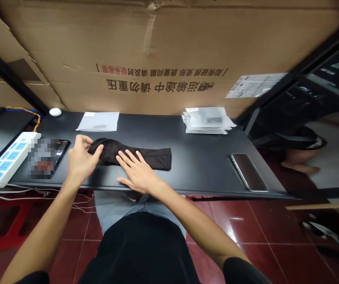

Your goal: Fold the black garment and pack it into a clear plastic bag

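A long dark piece of folded fabric (159,158) lies across the black table, bunched and rounded at its left end and flat with a straight hem at its right end. I cannot tell what kind of garment it is. My left hand (83,156) grips the rounded left end, with thumb and fingers curled around its edge. Flat on the middle of the fabric rests my right hand (136,169), fingers spread, its thumb nearer the table's front edge.
Behind stands a large cardboard sheet (169,43). Plastic packets (206,120) are stacked at back right, with a single packet (98,121) at back left. A phone (248,172) lies right; another phone (49,157) and a power strip (12,157) lie left. A white rounded object (55,112) sits behind.
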Tool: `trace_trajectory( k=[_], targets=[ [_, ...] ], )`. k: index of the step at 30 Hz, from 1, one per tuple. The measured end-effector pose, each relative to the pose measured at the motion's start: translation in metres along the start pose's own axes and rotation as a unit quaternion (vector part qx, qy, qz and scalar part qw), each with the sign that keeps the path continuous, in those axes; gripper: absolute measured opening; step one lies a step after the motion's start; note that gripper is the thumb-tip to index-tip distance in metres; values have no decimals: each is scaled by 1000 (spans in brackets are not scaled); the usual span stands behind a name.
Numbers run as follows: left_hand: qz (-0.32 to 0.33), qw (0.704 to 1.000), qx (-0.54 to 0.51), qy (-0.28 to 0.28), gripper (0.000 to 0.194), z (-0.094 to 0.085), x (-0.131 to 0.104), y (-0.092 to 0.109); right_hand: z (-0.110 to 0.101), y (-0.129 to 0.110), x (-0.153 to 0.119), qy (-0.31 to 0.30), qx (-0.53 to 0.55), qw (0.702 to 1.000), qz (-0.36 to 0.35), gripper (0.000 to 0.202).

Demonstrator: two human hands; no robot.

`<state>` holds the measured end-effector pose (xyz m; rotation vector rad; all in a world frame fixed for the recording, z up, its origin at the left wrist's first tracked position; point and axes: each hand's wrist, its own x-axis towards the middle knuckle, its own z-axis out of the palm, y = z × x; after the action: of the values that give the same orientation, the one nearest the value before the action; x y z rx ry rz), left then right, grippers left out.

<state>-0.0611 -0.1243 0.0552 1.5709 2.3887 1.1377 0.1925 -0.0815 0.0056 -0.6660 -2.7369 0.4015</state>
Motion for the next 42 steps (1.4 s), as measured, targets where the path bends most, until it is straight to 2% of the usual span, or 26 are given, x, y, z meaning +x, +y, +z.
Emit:
trace_trajectory(
  k=[5,9,12,15,17,19,22,24,27,30,34,37,39,42],
  targets=[
    [59,998,4,24,35,20,-8,34,2,0,9,8,11,1000,-4,85],
    [175,984,-4,-12,25,46,-20,48,-15,3,-5,30,31,999,-15,73],
    [268,962,-22,-47,17,64,-30,46,-31,13,-29,114,50,991,51,50],
    [328,940,-30,-87,18,77,-40,40,-43,23,-52,186,55,976,94,51],
    [355,927,-34,-113,18,82,-45,37,-46,28,-60,164,44,983,74,58],
    [366,920,-51,-131,21,82,-48,36,-45,30,-61,109,25,992,51,60],
    [353,920,-100,-138,22,74,-48,36,-38,28,-58,49,-3,997,52,56],
    [317,938,-95,-101,17,66,-46,33,-35,26,-55,29,-16,998,56,58],
    [199,979,10,-35,29,54,-44,26,-34,23,-54,14,-31,998,58,63],
    [108,987,93,-68,43,51,-48,21,-35,22,-54,9,-39,997,63,64],
    [87,987,75,-109,34,58,-53,25,-32,22,-51,9,-36,997,68,65],
    [68,991,-17,-115,30,63,-51,33,-26,18,-42,10,-28,998,60,67],
    [72,988,-84,-105,30,65,-49,38,-22,13,-35,16,-22,999,46,70],
    [123,983,-118,-66,30,67,-48,43,-25,12,-30,39,-3,999,0,64]
  ],
)
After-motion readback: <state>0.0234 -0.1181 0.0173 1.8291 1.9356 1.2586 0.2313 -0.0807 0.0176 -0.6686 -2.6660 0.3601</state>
